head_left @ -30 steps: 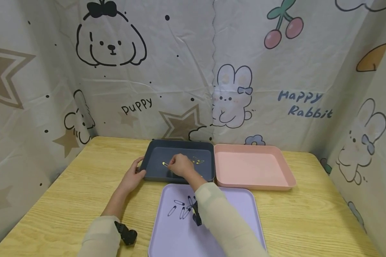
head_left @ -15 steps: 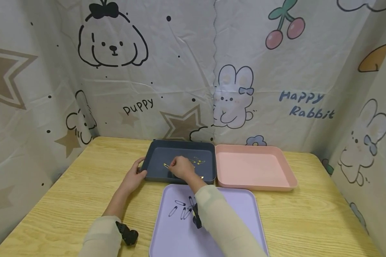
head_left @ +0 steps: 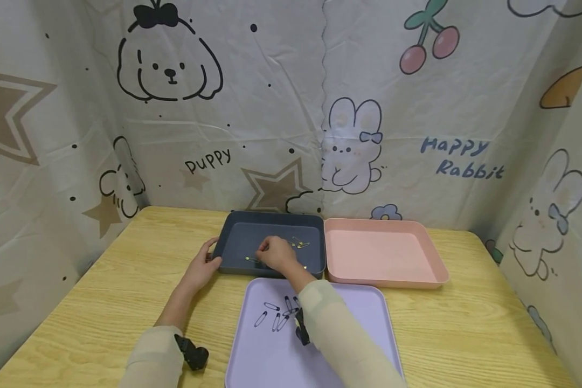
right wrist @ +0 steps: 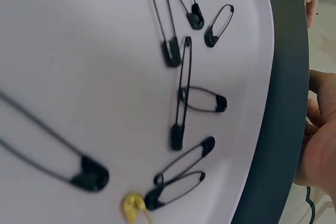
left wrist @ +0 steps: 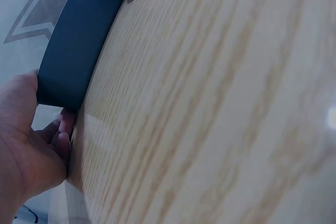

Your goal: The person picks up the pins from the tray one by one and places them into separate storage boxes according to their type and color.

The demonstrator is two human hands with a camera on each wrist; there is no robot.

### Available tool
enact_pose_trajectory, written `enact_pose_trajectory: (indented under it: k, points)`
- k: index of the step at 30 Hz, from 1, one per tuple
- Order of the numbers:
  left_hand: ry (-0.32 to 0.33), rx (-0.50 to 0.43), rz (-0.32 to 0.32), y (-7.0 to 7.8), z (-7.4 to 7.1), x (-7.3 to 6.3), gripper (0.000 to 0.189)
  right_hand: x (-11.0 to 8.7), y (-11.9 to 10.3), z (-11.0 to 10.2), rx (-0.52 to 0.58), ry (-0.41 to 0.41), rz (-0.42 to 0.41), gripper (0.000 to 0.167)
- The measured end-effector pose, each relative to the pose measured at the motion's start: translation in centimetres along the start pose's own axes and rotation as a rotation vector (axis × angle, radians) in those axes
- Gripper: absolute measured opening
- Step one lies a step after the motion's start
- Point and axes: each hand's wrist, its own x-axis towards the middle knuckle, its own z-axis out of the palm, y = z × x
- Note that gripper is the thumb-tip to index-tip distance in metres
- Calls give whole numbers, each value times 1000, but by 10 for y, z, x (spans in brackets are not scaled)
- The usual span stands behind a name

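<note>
My left hand (head_left: 201, 269) holds the left end of the dark blue-grey tray (head_left: 237, 221), thumb on the rim and fingers at the outer wall, as the left wrist view also shows. Over that tray hovers my right hand (head_left: 277, 254), fingers bent downward and seemingly holding nothing. A gold safety pin (head_left: 251, 260) lies in the tray just below and left of its fingertips. More gold safety pins (head_left: 300, 244) lie to the right of the hand. Several black safety pins (head_left: 271, 306) are scattered on the lilac tray (head_left: 267, 361), with a gold one (right wrist: 134, 205) among them in the right wrist view.
To the right of the dark tray stands a pink tray (head_left: 378, 250). All three trays sit close together on a wood-grain table (head_left: 475, 323). A printed curtain (head_left: 271, 108) hangs behind and at both sides. Each wrist carries a small black camera (head_left: 194, 353).
The gold safety pin has gone from my right fingertips down to the floor of the dark tray. My right hand has shifted slightly rightward; the left hand stays put.
</note>
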Motion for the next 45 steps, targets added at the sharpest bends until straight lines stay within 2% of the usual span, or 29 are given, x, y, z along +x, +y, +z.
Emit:
enact_pose_trajectory:
  k: [9, 25, 40, 45]
  points:
    - [-1, -10, -6, 3, 0, -3, 59, -2, 1, -6, -26, -4, -8, 14]
    - [-6, -4, -9, 6, 1, -3, 59, -14, 7, -19, -17, -4, -87, 17]
    - [-8, -4, -11, 1, 2, 2, 59, -34, 18, -32, -15, -9, -163, 15]
    - [-8, 0, -17, -1, 3, 3, 60, -40, 25, -40, -12, 13, -181, 14]
